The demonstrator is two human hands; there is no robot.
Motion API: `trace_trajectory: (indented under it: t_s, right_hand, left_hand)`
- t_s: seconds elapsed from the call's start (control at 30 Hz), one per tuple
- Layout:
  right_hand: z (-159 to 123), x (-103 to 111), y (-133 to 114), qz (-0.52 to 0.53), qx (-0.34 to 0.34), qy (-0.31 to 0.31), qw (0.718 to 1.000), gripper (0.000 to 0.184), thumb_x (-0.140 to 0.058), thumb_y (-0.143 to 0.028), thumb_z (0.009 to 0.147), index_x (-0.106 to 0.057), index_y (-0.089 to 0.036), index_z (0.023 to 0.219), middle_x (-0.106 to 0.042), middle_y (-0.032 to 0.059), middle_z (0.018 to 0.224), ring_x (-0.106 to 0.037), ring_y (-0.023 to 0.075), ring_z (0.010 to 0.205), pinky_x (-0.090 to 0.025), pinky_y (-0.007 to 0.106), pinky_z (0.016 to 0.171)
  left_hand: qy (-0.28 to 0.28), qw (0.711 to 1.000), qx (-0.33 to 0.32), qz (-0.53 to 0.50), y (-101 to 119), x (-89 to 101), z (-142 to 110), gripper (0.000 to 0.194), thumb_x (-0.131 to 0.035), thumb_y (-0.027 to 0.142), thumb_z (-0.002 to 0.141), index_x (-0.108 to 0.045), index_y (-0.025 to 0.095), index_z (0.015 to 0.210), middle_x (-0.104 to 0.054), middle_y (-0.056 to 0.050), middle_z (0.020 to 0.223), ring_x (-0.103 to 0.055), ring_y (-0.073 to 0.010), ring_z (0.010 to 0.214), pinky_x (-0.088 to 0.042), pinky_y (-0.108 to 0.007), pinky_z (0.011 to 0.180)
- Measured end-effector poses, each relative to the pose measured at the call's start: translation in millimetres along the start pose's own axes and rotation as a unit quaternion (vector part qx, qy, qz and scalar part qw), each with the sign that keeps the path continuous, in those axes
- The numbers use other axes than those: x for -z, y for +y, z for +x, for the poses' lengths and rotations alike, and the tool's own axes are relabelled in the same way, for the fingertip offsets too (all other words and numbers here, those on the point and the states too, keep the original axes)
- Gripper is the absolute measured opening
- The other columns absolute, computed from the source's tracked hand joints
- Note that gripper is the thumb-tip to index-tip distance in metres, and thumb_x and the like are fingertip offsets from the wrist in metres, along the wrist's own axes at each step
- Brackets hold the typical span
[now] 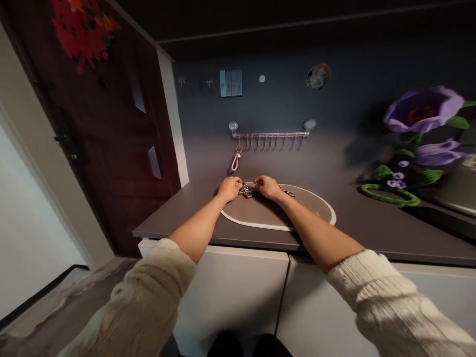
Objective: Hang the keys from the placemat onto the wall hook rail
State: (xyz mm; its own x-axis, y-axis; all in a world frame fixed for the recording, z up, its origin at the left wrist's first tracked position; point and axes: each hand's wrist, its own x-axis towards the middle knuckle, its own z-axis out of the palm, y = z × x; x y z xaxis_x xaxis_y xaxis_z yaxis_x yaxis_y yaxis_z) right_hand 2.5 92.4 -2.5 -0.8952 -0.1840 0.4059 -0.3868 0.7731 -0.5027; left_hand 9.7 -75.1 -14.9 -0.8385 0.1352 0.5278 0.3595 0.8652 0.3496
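A small bunch of shiny metal keys [246, 192] lies between my two hands on a brown oval mat with a pale rim [253, 225]. My left hand [229, 189] is closed, its fingertips pinching the left end of the bunch. From the other side, my right hand [269, 188] has its fingers curled together at the bunch's right end; the fingers partly hide what they grip. More thin metal pieces, which look like keys [288, 192], stick out on the mat just beyond my right hand.
Behind the mat, a clear hook rail [271, 135] on the dark wall carries a pink strap keyring [236, 161] at its left end. Purple artificial flowers [424, 111] stand on the counter [372, 233] at right. A dark red door [122, 148] is at left, white cabinets [230, 287] below.
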Motion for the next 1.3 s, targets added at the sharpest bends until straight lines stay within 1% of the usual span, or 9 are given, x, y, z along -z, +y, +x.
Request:
trace_trajectory:
  t_s: [0.13, 0.27, 0.53, 0.63, 0.77, 0.93, 1.03, 1.17, 1.3]
  right_hand:
    - [-1, -1, -2, -0.071, 0.026, -0.012, 0.997, 0.021, -0.053, -0.008, 0.072, -0.064, -0.014, 0.088, -0.067, 0.008, 0.086, -0.059, 0.0154, 0.08, -0.04, 0.021, 0.071]
    - [-1, -5, -4, -0.093, 0.031, -0.025, 0.995, 0.021, -0.053, -0.009, 0.074, -0.065, -0.014, 0.09, -0.067, 0.0097, 0.09, -0.06, 0.0167, 0.083, -0.04, 0.021, 0.071]
    - [2, -8, -5, -0.115, 0.035, -0.029, 0.992, 0.023, -0.051, -0.009, 0.074, -0.065, -0.013, 0.092, -0.066, 0.0122, 0.094, -0.06, 0.0196, 0.088, -0.039, 0.023, 0.074]
    - [3, -9, -4, -0.114, 0.036, -0.027, 0.992, 0.022, -0.052, -0.009, 0.074, -0.065, -0.013, 0.091, -0.066, 0.0122, 0.094, -0.06, 0.0197, 0.088, -0.039, 0.024, 0.074]
    - [2, -9, -5, -0.109, 0.034, -0.027, 0.993, 0.022, -0.053, -0.01, 0.073, -0.065, -0.013, 0.091, -0.067, 0.0122, 0.093, -0.06, 0.0198, 0.088, -0.039, 0.024, 0.074]
    - [1, -8, -8, -0.096, 0.029, -0.026, 0.995, 0.02, -0.052, -0.009, 0.073, -0.065, -0.013, 0.088, -0.066, 0.0129, 0.093, -0.06, 0.0206, 0.087, -0.04, 0.025, 0.074]
    - [0, -7, -9, -0.096, 0.035, -0.022, 0.994, 0.019, -0.054, -0.008, 0.071, -0.065, -0.014, 0.085, -0.067, 0.0111, 0.088, -0.06, 0.0188, 0.083, -0.04, 0.023, 0.071]
    - [-1, -7, -10, -0.107, 0.03, -0.01, 0.994, 0.019, -0.054, -0.01, 0.072, -0.065, -0.014, 0.086, -0.067, 0.011, 0.091, -0.06, 0.0184, 0.083, -0.039, 0.022, 0.07]
    - [0, -6, -10, -0.095, 0.032, -0.001, 0.995, 0.021, -0.051, -0.013, 0.075, -0.064, -0.015, 0.091, -0.066, 0.0112, 0.095, -0.059, 0.0183, 0.085, -0.039, 0.023, 0.072]
  left_hand:
    - [-0.027, 0.999, -0.027, 0.015, 2, -2.4, 1, 0.023, -0.052, 0.028, 0.076, -0.066, 0.021, 0.093, -0.063, -0.005, 0.089, -0.055, -0.0165, 0.086, -0.04, -0.025, 0.079]
    - [-0.05, 0.998, -0.025, 0.016, 4, -4.5, 1, 0.025, -0.053, 0.033, 0.075, -0.068, 0.021, 0.091, -0.064, -0.006, 0.089, -0.055, -0.0166, 0.084, -0.04, -0.024, 0.078]
    - [-0.074, 0.996, 0.036, 0.018, 2, -9.8, 2, 0.022, -0.052, 0.027, 0.074, -0.069, 0.018, 0.084, -0.067, -0.007, 0.082, -0.057, -0.015, 0.072, -0.041, -0.024, 0.067]
    - [-0.078, 0.995, 0.057, 0.018, 0, -11.5, 4, 0.019, -0.052, 0.025, 0.073, -0.068, 0.017, 0.08, -0.067, -0.008, 0.08, -0.058, -0.0156, 0.072, -0.04, -0.024, 0.067]
    - [-0.096, 0.993, 0.057, 0.031, -3, -12.5, 5, 0.019, -0.049, 0.02, 0.073, -0.067, 0.015, 0.074, -0.067, -0.008, 0.079, -0.058, -0.0161, 0.074, -0.04, -0.025, 0.069]
    - [-0.059, 0.996, 0.036, 0.055, -5, -9.6, 4, 0.023, -0.044, 0.018, 0.077, -0.065, 0.015, 0.084, -0.063, -0.011, 0.093, -0.055, -0.0177, 0.088, -0.039, -0.026, 0.078]
    - [-0.033, 0.997, 0.041, 0.054, -4, -6.4, 3, 0.022, -0.043, 0.02, 0.079, -0.063, 0.015, 0.086, -0.06, -0.01, 0.095, -0.052, -0.0176, 0.094, -0.039, -0.026, 0.081]
    - [0.002, 0.998, 0.048, 0.032, -3, -4.2, 5, 0.022, -0.041, 0.018, 0.08, -0.062, 0.016, 0.083, -0.059, -0.009, 0.095, -0.051, -0.0169, 0.095, -0.038, -0.026, 0.083]
    - [0.024, 0.998, 0.058, -0.029, -1, -3.1, 8, 0.022, -0.04, 0.018, 0.082, -0.061, 0.015, 0.084, -0.062, -0.008, 0.093, -0.053, -0.0161, 0.09, -0.038, -0.026, 0.082]
